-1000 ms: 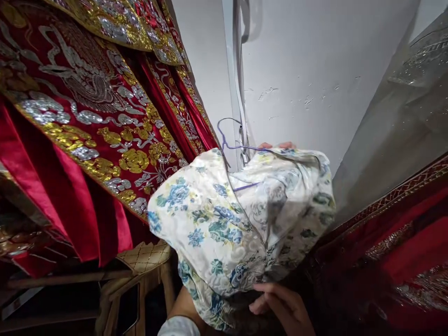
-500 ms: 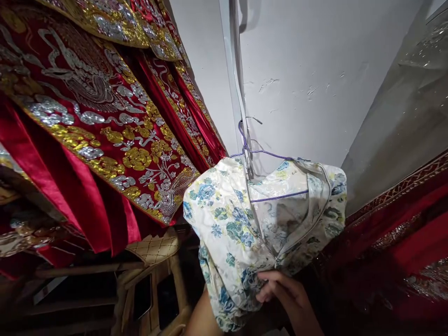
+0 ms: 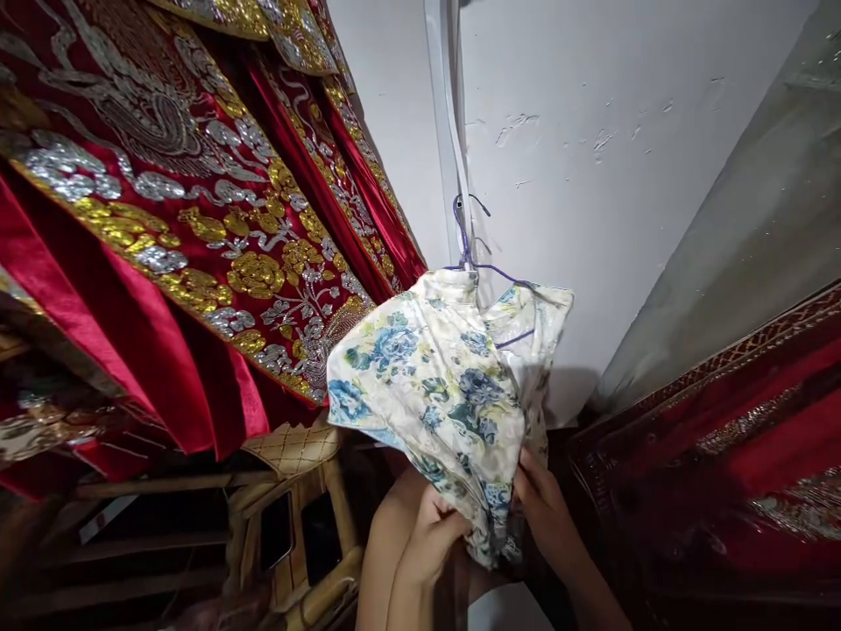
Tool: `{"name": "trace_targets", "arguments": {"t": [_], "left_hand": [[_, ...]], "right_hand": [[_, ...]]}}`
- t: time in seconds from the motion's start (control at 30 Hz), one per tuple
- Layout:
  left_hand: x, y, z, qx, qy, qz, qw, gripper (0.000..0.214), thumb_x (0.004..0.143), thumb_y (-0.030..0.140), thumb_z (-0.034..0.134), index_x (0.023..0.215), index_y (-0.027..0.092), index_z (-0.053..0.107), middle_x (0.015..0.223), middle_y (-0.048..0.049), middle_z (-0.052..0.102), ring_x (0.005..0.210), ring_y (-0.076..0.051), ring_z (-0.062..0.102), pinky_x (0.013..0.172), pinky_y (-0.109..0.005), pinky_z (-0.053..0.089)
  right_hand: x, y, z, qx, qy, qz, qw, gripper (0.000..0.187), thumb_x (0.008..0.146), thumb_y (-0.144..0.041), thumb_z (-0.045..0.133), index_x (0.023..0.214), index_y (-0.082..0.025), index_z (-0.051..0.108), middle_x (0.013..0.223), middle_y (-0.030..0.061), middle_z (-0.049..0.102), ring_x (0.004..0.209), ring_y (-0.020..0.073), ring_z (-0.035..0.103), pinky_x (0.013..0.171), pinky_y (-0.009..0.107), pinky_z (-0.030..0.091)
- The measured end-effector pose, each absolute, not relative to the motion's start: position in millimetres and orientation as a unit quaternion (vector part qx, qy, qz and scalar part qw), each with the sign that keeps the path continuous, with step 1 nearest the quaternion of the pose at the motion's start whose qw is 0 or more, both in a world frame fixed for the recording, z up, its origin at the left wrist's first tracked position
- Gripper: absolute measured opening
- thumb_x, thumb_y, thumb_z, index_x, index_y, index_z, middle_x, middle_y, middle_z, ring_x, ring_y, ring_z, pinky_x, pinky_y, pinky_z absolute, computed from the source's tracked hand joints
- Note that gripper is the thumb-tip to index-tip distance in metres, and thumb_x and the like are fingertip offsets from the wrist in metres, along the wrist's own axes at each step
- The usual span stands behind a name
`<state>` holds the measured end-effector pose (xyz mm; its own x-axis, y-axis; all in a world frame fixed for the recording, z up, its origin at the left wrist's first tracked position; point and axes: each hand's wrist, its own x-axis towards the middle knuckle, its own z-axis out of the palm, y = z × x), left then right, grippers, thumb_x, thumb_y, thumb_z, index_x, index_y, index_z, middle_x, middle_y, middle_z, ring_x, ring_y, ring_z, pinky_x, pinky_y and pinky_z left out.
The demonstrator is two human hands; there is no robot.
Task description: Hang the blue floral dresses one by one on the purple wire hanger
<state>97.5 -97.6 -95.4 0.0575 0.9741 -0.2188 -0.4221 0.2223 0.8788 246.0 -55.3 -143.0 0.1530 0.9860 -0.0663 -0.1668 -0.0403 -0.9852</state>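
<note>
A white garment with blue and green flowers (image 3: 440, 386) hangs on a purple wire hanger (image 3: 473, 258) hooked against a white strip on the wall. My left hand (image 3: 434, 530) is closed on the garment's lower edge from below. My right hand (image 3: 542, 504) pinches the same hem on its right side. Both forearms rise from the bottom of the view.
Red robes with gold and silver embroidery (image 3: 164, 202) hang at the left, more red embroidered cloth (image 3: 723, 456) at the right. A clear plastic cover (image 3: 742, 228) hangs at the upper right. A wooden chair with a woven seat (image 3: 295, 491) stands below. The white wall (image 3: 578, 131) is behind.
The hanger now hangs from the wall strip and the garment has narrowed and turned. My left hand has come down from the hanger to grip the hem beside my right hand.
</note>
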Motion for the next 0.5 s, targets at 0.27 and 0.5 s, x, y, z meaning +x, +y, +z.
{"name": "trace_targets", "arguments": {"t": [0.27, 0.5], "left_hand": [[99, -64, -163, 0.282, 0.416, 0.599, 0.623, 0.057, 0.068, 0.046, 0.085, 0.114, 0.017, 0.069, 0.103, -0.0127, 0.076, 0.101, -0.029, 0.072, 0.091, -0.039, 0.054], [151, -83, -205, 0.374, 0.559, 0.666, 0.321, 0.047, 0.080, 0.039, 0.073, 0.121, 0.020, 0.058, 0.120, -0.0112, 0.062, 0.113, -0.025, 0.061, 0.101, -0.037, 0.047]], "right_hand": [[239, -64, -135, -0.396, -0.247, 0.590, 0.659, 0.039, 0.084, -0.043, 0.061, 0.061, -0.025, 0.036, 0.053, -0.0066, 0.036, 0.044, 0.0096, 0.030, 0.045, 0.024, 0.036], [245, -77, -136, -0.383, -0.233, 0.654, 0.610, 0.040, 0.075, -0.044, 0.062, 0.057, -0.025, 0.032, 0.048, -0.0070, 0.033, 0.042, 0.0080, 0.026, 0.044, 0.023, 0.032]]}}
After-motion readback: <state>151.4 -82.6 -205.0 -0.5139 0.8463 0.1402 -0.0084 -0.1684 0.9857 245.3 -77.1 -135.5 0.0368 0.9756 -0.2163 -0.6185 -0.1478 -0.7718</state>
